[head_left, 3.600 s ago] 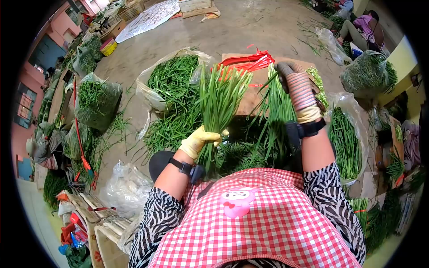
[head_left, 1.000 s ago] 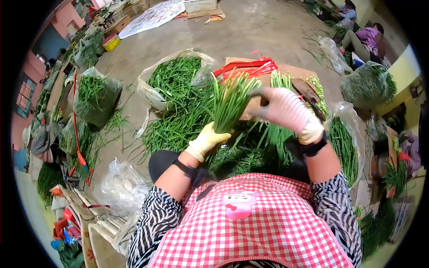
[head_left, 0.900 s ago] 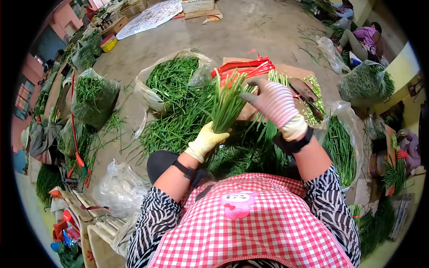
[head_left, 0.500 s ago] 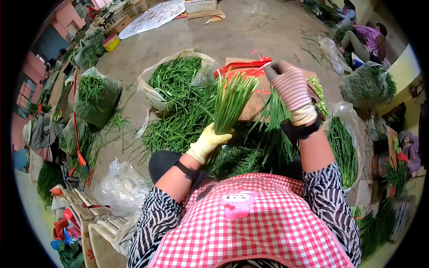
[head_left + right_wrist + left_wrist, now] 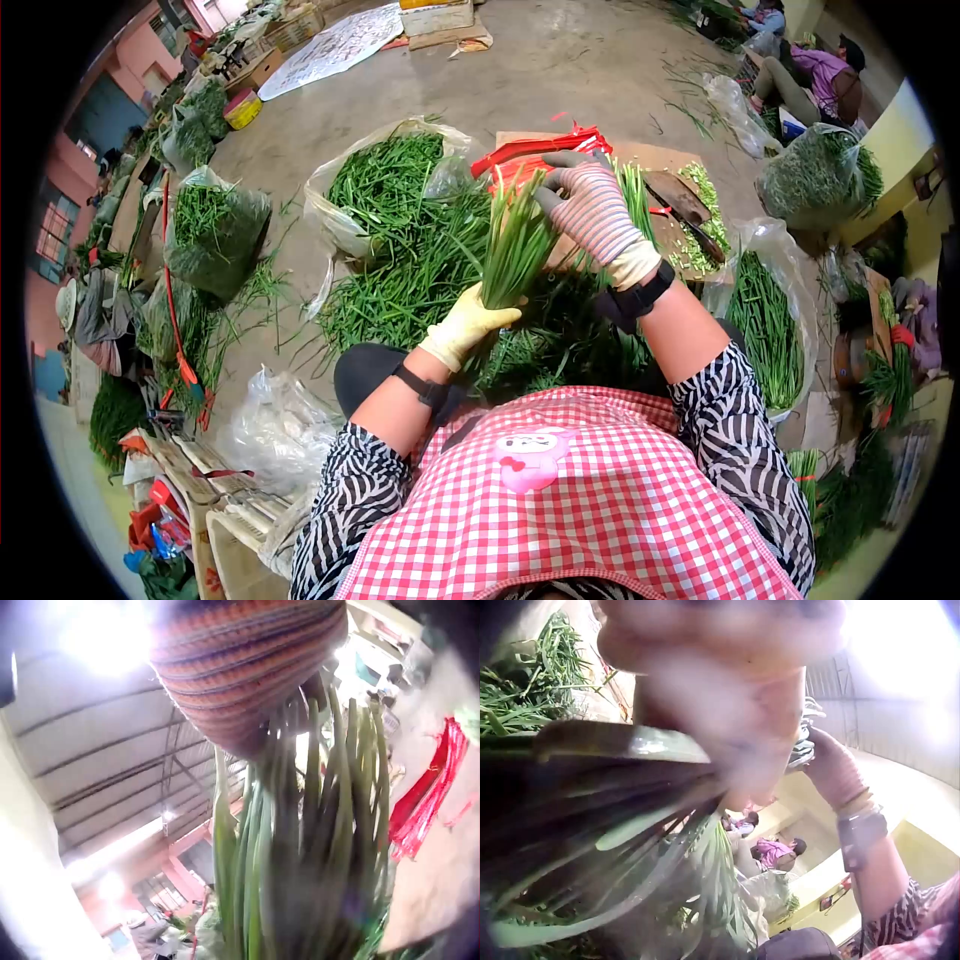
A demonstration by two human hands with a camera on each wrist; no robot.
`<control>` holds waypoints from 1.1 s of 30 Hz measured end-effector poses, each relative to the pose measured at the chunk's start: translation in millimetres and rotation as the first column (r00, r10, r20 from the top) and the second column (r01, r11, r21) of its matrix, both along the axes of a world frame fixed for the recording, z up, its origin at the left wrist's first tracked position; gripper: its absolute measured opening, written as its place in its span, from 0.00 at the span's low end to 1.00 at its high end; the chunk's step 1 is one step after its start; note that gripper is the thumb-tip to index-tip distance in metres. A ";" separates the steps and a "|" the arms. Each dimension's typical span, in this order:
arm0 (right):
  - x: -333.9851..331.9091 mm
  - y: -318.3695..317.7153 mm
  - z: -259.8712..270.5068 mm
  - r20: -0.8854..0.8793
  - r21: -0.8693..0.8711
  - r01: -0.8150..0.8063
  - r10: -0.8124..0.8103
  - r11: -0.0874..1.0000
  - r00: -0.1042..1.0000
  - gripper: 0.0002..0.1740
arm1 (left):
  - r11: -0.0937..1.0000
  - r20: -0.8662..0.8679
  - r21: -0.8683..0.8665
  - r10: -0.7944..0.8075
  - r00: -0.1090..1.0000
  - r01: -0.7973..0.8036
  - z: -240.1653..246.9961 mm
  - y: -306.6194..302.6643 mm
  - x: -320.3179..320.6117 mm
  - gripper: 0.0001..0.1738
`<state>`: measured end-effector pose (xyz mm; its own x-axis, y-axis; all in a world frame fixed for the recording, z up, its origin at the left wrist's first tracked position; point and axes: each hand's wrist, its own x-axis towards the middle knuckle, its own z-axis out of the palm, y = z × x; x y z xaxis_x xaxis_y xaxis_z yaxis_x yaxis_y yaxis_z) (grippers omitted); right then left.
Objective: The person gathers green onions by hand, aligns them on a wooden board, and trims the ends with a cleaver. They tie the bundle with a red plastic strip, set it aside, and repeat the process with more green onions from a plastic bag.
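A bunch of long green stalks [image 5: 515, 245] stands upright, pale ends up, in the left hand [image 5: 468, 322], which wears a pale yellow glove and grips it low down. The right hand [image 5: 592, 205], in a striped glove with grey fingertips, is at the bunch's upper right, its bent fingers pinching stalks near the pale ends. In the right wrist view, the striped glove [image 5: 251, 671] covers the tops of some stalks [image 5: 345, 817]. The left wrist view shows leaves [image 5: 630, 817] fanning out beside blurred left fingers. More stalks [image 5: 632, 195] lie on the board behind the right hand.
Red strips [image 5: 530, 150] and a dark blade [image 5: 700, 232] lie on a brown board [image 5: 655, 155] with pale cut bits. Open bags of greens [image 5: 385, 185] [image 5: 768, 330] stand on both sides. A clear plastic bag [image 5: 280, 430] is at the lower left; people sit farther off.
From above the stalks on the board, the right hand has moved left to the held bunch. The left hand keeps its grip, nearly in place.
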<state>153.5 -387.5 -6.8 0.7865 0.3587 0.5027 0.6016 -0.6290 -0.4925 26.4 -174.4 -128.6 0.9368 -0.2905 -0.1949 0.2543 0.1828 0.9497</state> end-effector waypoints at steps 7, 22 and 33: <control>-6.6 4.4 8.5 0.003 -0.195 0.015 -0.015 0.981 1.000 0.18 | 0.992 0.011 0.125 -0.018 1.000 0.017 -10.5 0.7 4.3 0.23; -20.0 -61.9 47.0 -0.599 0.385 -0.124 0.350 0.914 0.720 0.18 | 0.998 -0.126 -0.051 -0.042 0.991 0.036 -3.8 10.3 4.3 0.20; -1.1 -28.4 14.5 0.200 0.043 0.109 -0.115 0.993 0.973 0.21 | 0.995 -0.121 -0.029 -0.097 0.988 0.094 8.0 14.1 3.0 0.19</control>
<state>152.4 -415.9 7.7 0.7020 0.2558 0.6647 0.6172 -0.6843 -0.3884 29.4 -160.3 -120.6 0.8743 -0.3828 -0.2984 0.3853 0.1734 0.9064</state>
